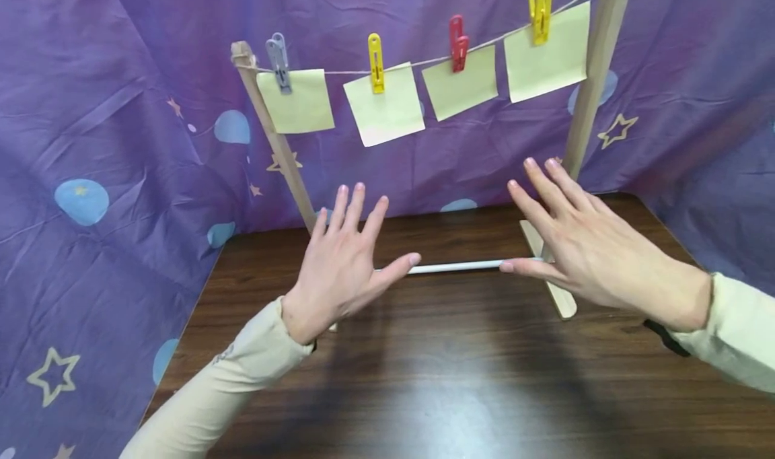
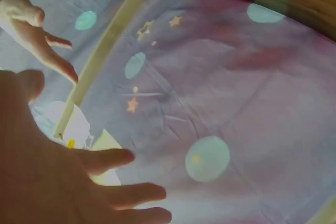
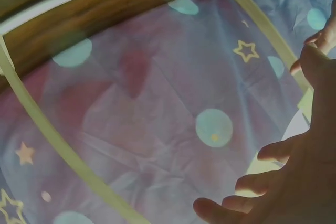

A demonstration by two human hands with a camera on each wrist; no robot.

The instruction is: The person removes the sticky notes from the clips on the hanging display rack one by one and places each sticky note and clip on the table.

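Observation:
My left hand (image 1: 339,270) is held up with fingers spread and nothing in it, in front of the left wooden post (image 1: 281,151). Likewise my right hand (image 1: 596,243) is raised, fingers extended, holding nothing, before the right post (image 1: 599,75). Above both hands a string (image 1: 345,73) runs between the post tops. Pale yellow-green paper squares hang from it: one under a grey clothespin (image 1: 278,62), one under a yellow clothespin (image 1: 375,62), a tilted one under a red clothespin (image 1: 458,45), and another under a yellow clothespin (image 1: 541,11) at right.
A white rod (image 1: 457,267) joins the posts low down, behind the thumbs. The right wooden foot (image 1: 563,301) rests on the dark wooden table (image 1: 424,365). Purple cloth (image 1: 139,136) with stars and blue spots hangs behind and at both sides.

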